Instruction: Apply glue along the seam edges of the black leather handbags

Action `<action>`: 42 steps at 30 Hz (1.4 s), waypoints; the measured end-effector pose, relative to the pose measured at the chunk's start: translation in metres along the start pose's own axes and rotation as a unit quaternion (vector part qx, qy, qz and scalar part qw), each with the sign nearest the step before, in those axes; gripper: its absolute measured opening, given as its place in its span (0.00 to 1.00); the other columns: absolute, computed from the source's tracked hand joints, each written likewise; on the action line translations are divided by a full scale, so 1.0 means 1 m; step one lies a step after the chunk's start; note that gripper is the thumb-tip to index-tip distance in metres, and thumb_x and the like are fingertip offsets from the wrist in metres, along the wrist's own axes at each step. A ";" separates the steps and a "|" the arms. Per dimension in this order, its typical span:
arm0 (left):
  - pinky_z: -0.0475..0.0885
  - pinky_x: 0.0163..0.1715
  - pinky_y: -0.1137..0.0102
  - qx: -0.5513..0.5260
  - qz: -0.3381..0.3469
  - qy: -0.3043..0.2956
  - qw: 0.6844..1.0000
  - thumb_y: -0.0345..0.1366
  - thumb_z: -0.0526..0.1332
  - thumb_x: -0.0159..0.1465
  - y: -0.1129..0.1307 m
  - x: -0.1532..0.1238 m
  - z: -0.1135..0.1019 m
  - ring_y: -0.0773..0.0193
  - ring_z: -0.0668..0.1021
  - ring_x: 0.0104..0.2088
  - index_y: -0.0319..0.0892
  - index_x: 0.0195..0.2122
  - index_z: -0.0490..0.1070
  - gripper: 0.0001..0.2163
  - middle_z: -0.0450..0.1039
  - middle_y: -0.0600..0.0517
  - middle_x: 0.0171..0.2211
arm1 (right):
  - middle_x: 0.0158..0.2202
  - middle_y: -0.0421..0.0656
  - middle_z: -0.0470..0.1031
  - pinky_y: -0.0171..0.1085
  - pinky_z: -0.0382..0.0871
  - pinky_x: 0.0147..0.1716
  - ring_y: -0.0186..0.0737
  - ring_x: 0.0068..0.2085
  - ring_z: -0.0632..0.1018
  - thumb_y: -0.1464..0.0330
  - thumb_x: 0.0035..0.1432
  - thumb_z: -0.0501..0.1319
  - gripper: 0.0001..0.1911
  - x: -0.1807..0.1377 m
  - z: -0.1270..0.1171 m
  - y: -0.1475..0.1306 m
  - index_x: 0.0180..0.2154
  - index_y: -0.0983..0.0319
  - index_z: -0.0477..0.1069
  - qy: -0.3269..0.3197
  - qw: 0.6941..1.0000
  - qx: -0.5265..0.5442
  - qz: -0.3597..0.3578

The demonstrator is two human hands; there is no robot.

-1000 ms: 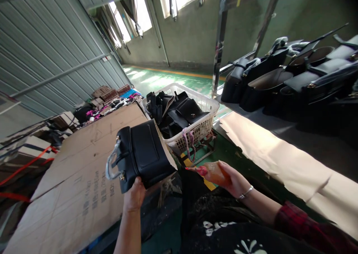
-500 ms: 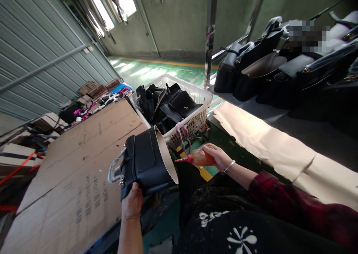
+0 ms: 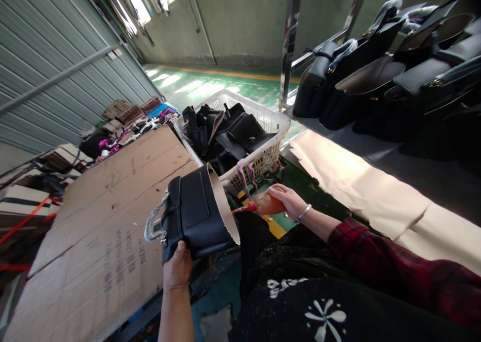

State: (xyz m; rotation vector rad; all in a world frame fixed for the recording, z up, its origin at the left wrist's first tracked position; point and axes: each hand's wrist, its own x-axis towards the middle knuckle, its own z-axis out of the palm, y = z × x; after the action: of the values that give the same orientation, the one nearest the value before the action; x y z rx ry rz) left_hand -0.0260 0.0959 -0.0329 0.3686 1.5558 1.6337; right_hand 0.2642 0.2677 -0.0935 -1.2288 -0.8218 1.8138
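Observation:
A black handbag lies tilted on its side over the cardboard's right edge, its open rim with beige lining facing right. My left hand grips its lower side, thumb on top and the other fingers hidden beneath. A clear-wrapped handle sticks out on the bag's left. My right hand is wrapped round a squeeze bottle of amber liquid with a red nozzle. The nozzle's thin tip points left and reaches the bag's rim; whether it touches cannot be made out.
A flattened cardboard sheet covers the table on the left. Beyond the bag stands a white plastic basket of black bag pieces. Several black bags fill a rack shelf at right, above brown paper. Piled materials lie far left.
My right hand has brought the bottle slightly left and up, its nozzle now closer to the bag's rim. My left hand keeps its hold, and the view has shifted a little.

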 end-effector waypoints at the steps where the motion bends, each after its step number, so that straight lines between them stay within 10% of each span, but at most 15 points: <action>1: 0.57 0.63 0.60 -0.005 -0.002 0.003 1.000 0.35 0.61 0.58 0.000 0.000 0.000 0.53 0.66 0.62 0.53 0.43 0.79 0.12 0.80 0.50 0.43 | 0.24 0.38 0.71 0.36 0.64 0.25 0.37 0.26 0.71 0.48 0.33 0.72 0.27 0.001 0.000 0.001 0.29 0.60 0.70 -0.002 1.000 0.002 0.003; 42: 0.61 0.61 0.54 0.000 0.061 0.044 0.997 0.44 0.72 0.45 -0.005 0.004 0.002 0.45 0.69 0.59 0.46 0.41 0.78 0.21 0.80 0.47 0.40 | 0.23 0.37 0.72 0.34 0.65 0.23 0.35 0.24 0.71 0.50 0.31 0.73 0.28 -0.009 -0.004 0.011 0.30 0.61 0.70 -0.004 0.999 -0.009 0.042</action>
State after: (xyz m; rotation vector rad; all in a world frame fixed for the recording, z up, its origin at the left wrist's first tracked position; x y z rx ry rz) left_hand -0.0249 0.0997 -0.0382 0.4034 1.6258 1.7660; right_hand 0.2674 0.2546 -0.1001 -1.2849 -0.8023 1.8838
